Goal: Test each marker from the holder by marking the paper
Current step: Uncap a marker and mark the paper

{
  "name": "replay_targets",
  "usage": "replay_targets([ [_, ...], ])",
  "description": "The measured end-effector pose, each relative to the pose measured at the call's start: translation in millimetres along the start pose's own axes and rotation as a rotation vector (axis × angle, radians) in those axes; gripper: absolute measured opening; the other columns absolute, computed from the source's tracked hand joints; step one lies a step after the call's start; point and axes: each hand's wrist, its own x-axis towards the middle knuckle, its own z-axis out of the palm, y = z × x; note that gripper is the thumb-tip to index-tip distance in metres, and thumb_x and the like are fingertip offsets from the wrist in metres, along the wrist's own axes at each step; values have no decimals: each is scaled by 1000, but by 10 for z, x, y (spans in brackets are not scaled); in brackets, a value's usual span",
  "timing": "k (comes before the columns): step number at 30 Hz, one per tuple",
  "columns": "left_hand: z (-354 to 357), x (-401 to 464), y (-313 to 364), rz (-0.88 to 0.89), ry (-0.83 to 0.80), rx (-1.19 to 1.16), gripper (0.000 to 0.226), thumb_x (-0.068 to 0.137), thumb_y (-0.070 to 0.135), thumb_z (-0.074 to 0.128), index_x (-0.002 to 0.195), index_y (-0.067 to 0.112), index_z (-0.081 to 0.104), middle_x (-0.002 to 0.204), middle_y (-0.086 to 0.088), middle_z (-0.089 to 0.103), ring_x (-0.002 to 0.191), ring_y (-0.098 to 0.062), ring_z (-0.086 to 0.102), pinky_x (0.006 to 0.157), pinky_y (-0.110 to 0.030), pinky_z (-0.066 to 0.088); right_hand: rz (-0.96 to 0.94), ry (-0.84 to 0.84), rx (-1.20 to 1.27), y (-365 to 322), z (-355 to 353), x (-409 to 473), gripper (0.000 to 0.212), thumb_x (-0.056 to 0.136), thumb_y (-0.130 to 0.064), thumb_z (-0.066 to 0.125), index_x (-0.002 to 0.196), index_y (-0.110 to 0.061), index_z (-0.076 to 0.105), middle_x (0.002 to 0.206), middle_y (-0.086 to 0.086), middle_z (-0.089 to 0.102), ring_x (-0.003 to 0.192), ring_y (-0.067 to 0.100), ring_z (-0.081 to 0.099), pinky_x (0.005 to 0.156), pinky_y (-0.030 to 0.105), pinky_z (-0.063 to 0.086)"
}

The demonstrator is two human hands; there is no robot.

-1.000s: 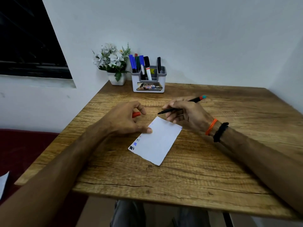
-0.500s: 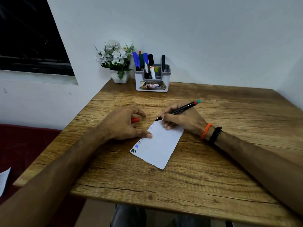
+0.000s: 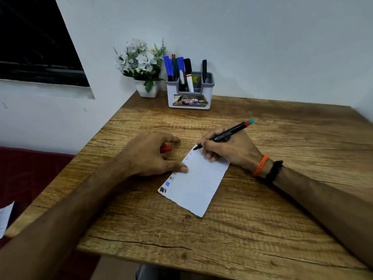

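A white sheet of paper (image 3: 197,184) lies tilted on the wooden table (image 3: 252,229), with several small colour marks along its left edge. My right hand (image 3: 230,148) grips a black marker (image 3: 228,135) with a red and teal end; its tip touches the paper's top left corner. My left hand (image 3: 149,154) holds a red cap (image 3: 166,148) in its fingers while the thumb presses the paper's left edge. The grey and white holder (image 3: 189,93) stands at the back with several blue, black, green and red markers upright in it.
A small white pot of white flowers (image 3: 144,67) stands left of the holder, against the wall. The table's left edge drops to a dark red surface (image 3: 30,168), where a slip of paper (image 3: 5,217) lies. Orange and black bands circle my right wrist.
My right hand has lowered the marker from above the table until its tip rests on the paper's top corner. My left hand has stayed on the paper with the cap.
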Motion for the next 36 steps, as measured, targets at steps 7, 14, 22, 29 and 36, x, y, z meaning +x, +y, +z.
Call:
replay_targets([
  [7,-11,-4,10,-11,-24,12,102,48,82,57,140,38,46,129,9,61,95,-4,48,84,-24,43,12,-8,-29,-2,7,-1,9,87,-6,68,86,0,76,69,12,74,58,20,69,57,26,59],
  [14,-13,-6,30,-7,-27,10,102,49,82,57,140,37,46,128,8,61,110,-10,57,92,-29,48,20,6,-28,9,8,6,9,87,-6,69,87,-1,76,69,11,74,58,19,70,58,27,59],
  [22,-18,-13,43,-4,-36,22,102,50,81,57,141,36,45,122,6,64,96,-9,53,80,-25,42,-7,32,-34,8,14,7,8,86,-5,69,85,-2,76,66,7,73,56,16,68,54,25,56],
  [29,-21,-10,41,-6,-52,30,105,47,84,54,141,36,45,133,8,59,115,-12,55,92,-30,46,-66,32,-33,-54,25,25,12,88,-4,65,82,-1,74,63,6,70,50,16,65,50,25,52],
  [36,-27,-13,43,-6,-62,40,104,49,83,54,141,37,44,138,8,55,119,-14,54,93,-32,45,-47,35,-73,18,57,55,13,90,-6,64,81,-1,72,60,4,70,49,18,66,47,25,51],
])
